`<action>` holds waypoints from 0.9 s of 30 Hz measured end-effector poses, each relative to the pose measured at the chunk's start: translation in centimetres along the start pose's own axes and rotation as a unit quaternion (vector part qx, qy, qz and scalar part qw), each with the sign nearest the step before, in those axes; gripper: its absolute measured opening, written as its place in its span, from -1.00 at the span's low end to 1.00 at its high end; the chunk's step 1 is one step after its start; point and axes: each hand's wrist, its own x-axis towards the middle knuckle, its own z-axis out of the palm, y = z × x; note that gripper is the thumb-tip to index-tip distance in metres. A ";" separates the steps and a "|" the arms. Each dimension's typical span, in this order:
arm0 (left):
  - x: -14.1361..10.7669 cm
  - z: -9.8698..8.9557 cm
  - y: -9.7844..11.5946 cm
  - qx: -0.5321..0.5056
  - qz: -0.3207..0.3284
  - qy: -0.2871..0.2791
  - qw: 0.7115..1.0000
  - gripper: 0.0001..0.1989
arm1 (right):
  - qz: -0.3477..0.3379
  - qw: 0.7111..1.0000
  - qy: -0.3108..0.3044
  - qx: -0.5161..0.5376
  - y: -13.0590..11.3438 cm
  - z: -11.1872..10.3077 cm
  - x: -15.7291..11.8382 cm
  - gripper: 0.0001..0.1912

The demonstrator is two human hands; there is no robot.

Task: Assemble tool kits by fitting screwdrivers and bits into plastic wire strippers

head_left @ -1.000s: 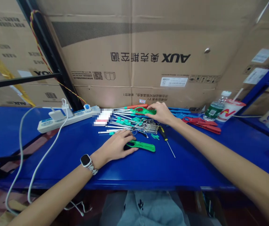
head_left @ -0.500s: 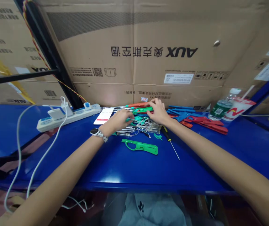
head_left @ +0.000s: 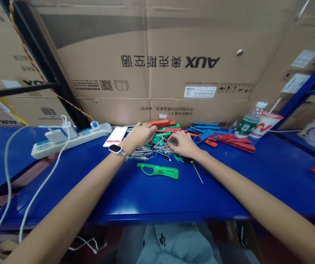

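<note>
Beyond the long green plastic shell point(head_left: 160, 171), the tangled pile of silvery metal rods and white wires point(head_left: 160, 146) lies mainly crosswise between the left hand point(head_left: 139, 137) and the right hand point(head_left: 184, 144), both equally near, fingers curled, though whether either grip is clamped I cannot tell.

We look through one camera worn on the person's head, facing forward and down over the blue tabletop point(head_left: 157, 200). Closest to us, the lap point(head_left: 179, 245) shows at the bottom edge. From the lower corners, the left forearm point(head_left: 72, 205) and right forearm point(head_left: 256, 194) reach inward to the left hand point(head_left: 137, 138) and right hand point(head_left: 184, 144), near mid-frame. Farthest ahead, we face the AUX air-conditioner carton point(head_left: 135, 36). Our wide view takes in the power strip point(head_left: 72, 142) leftward and the green-labelled bottle point(head_left: 246, 125) rightward.
</note>
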 end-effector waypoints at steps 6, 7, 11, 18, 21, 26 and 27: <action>-0.6 -0.3 0.0 -0.020 0.007 0.074 0.997 -0.85 | -0.005 0.996 0.075 0.043 -0.1 0.6 0.1 -0.82; -0.6 -0.2 0.0 -0.021 0.007 0.086 0.996 -0.85 | -0.007 0.995 0.084 0.044 -0.2 0.6 0.3 -0.83; -0.7 0.3 0.3 -0.029 -0.007 0.119 0.992 -0.86 | 0.010 0.994 0.098 0.056 -0.4 0.9 0.9 -0.94; -1.3 1.2 0.6 -0.059 -0.035 0.137 0.988 -0.88 | -0.017 0.988 0.101 0.117 -0.7 0.3 1.1 -0.65; -1.7 1.3 0.5 -0.055 -0.041 0.137 0.988 -0.89 | -0.040 0.993 0.087 0.073 -1.0 -0.3 1.1 -0.91; -1.9 1.0 0.4 -0.028 -0.058 0.118 0.991 -0.87 | -0.079 0.987 0.127 0.053 -1.4 -1.0 0.1 -0.91; -2.0 1.0 0.4 -0.024 -0.061 0.115 0.991 -0.87 | -0.087 0.986 0.132 0.056 -1.4 -1.1 -0.2 -0.91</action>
